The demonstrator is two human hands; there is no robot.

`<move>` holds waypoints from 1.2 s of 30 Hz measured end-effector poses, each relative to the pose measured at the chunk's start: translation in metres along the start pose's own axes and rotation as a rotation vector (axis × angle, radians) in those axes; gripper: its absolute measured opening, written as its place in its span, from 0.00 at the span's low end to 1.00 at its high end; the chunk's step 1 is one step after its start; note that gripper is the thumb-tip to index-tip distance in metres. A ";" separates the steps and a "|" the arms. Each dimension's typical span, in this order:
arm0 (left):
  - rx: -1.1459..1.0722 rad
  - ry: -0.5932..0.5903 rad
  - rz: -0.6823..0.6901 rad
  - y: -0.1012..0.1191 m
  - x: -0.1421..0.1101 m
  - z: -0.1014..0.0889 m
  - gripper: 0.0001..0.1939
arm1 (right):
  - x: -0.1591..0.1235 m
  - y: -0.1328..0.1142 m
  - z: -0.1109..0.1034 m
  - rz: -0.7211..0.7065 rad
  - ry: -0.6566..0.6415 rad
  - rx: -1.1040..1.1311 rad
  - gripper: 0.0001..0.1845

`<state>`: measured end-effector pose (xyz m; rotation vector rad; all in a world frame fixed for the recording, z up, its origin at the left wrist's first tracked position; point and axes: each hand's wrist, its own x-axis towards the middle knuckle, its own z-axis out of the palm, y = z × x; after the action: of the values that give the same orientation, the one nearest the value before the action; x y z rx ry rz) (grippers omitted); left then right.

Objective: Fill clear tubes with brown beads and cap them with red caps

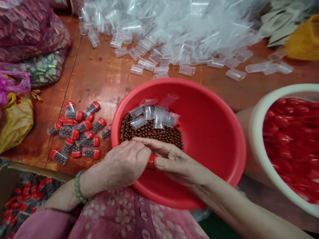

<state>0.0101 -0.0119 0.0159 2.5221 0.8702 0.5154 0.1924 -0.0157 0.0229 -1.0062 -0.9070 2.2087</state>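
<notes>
My left hand (128, 162), with a green bead bracelet (80, 187) on the wrist, is closed in a fist over the near left rim of a red basin (211, 139). What the fist encloses is hidden. A glossy red cap (152, 160) shows between the two hands, against the left fist. My right hand (174, 162) presses its thumb on this cap, its fingers reaching toward the left knuckles. Just beyond the hands, brown beads (159, 134) cover the left part of the basin floor. Several clear plastic tubes (159, 116) lie on the beads.
Red-capped tubes of dark beads (74, 132) lie left of the basin; more fill a box (25, 196) below. Loose clear tubes (174, 36) heap at the back. A white-rimmed tub (256, 122) of red caps (291, 142) stands right. Plastic bags (32, 33) crowd the far left.
</notes>
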 end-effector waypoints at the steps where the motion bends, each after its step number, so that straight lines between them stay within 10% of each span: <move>1: 0.004 -0.002 0.007 -0.001 0.000 0.001 0.12 | 0.001 0.001 0.000 -0.011 0.005 0.013 0.33; 9: -0.237 0.138 0.061 -0.006 0.002 -0.001 0.11 | 0.010 -0.003 0.000 -0.060 -0.102 -0.022 0.37; 15: -0.328 -0.015 0.144 -0.011 0.017 -0.014 0.05 | 0.008 -0.003 0.002 -0.127 -0.070 -0.137 0.47; 29: -0.266 -0.217 -0.127 -0.008 0.036 -0.010 0.03 | 0.027 0.018 0.006 -0.255 0.092 -0.060 0.36; 36: -0.285 -0.016 -0.127 -0.012 0.031 -0.014 0.05 | 0.026 -0.002 0.006 -0.255 -0.009 -0.233 0.43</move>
<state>0.0203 0.0201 0.0278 2.1959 0.8766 0.5358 0.1733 0.0017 0.0163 -0.9253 -1.2460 1.9281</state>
